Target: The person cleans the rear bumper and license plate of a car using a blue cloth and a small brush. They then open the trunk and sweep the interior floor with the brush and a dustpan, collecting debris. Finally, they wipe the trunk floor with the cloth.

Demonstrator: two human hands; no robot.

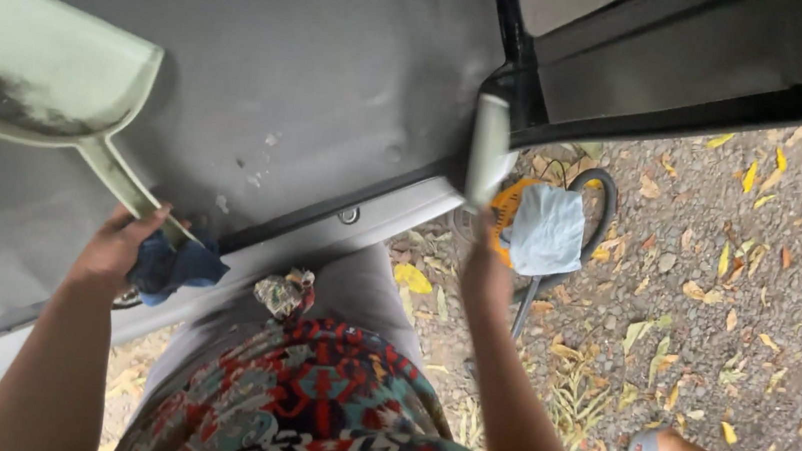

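Head view: left hand [117, 246] closed round handle of pale green dustpan [42, 64], blue cloth [177, 266] bunched under same grip. Dustpan on grey vehicle floor [319, 65], dark dirt in pan. Right hand [486, 257] gripping pale brush-like tool [488, 150] at door sill; fingers mostly hidden. Light blue cloth [547, 230] just beside, above leaf-strewn gravel [765, 297].
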